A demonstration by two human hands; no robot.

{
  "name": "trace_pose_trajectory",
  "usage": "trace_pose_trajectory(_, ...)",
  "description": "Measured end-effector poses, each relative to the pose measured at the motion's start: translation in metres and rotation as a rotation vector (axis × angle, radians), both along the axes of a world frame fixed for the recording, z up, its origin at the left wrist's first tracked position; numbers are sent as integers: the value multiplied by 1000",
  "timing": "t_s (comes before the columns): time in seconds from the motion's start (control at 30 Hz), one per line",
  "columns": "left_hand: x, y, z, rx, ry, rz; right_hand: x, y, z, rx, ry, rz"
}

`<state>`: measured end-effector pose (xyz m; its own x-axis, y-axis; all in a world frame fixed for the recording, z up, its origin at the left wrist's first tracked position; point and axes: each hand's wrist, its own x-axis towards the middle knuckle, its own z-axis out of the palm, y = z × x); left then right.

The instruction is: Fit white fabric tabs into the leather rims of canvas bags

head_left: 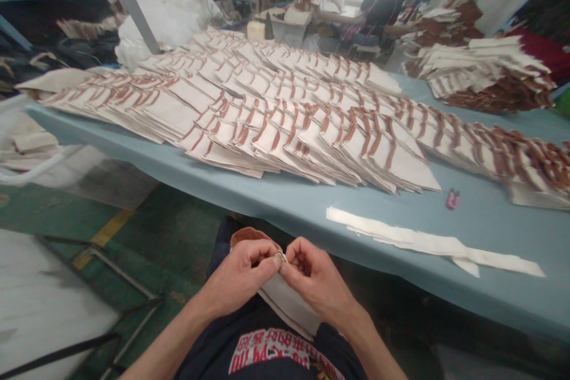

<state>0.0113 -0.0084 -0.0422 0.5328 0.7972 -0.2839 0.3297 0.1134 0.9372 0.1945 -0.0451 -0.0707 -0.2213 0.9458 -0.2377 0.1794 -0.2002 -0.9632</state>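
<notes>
Left hand [240, 273] and right hand [318, 276], close together, both pinch the cream piece [288, 304], its long axis slanting from beyond the left to beneath the right

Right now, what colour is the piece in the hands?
The piece is off-white with a brown end; head view.

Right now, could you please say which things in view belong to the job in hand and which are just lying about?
Job in hand:
cream-and-brown piece, held by left hand and right hand
probably similar overlapping pieces on the table

Seemingly just lying about:
small pink object
cream strips
white plastic bundle
</notes>
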Motion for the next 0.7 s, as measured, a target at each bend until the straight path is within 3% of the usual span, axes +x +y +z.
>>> trace_pose_trajectory(0.7,-1,-3,-5,-21,-16,31,0,1,-7,16,-41,-10)
